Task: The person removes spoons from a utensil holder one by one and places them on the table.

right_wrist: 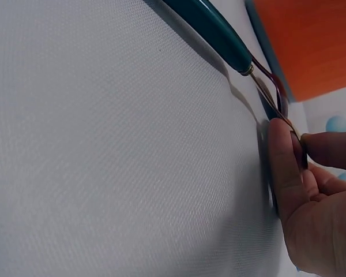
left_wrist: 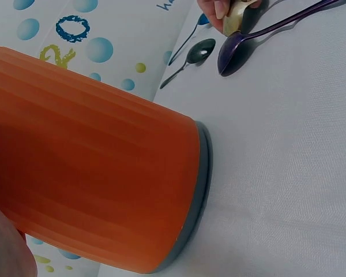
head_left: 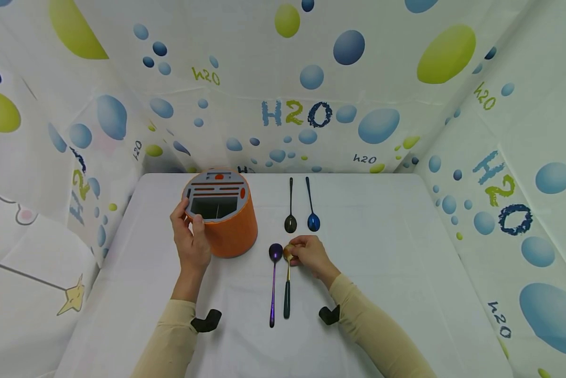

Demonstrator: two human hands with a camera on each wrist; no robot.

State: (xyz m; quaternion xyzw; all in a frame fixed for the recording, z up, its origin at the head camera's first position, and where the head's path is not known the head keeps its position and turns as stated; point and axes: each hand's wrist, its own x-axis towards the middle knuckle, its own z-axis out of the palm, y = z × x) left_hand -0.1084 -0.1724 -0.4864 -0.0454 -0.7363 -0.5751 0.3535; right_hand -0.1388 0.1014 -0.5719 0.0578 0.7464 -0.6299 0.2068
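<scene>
Left of centre in the head view, an orange container [head_left: 233, 233] with a grey top is gripped at its near left edge by the left hand [head_left: 193, 249], thumb and fingers curled round it. At the middle of the frame, the bowl of a gold spoon [head_left: 287, 296] with a dark green handle is pinched by the right hand [head_left: 312, 256], its fingertips narrowed. Just left of it, a purple spoon [head_left: 273, 286] is seen; above, a dark spoon [head_left: 290, 222] and a blue spoon [head_left: 313, 221] are laid on the white cloth [head_left: 372, 247].
</scene>
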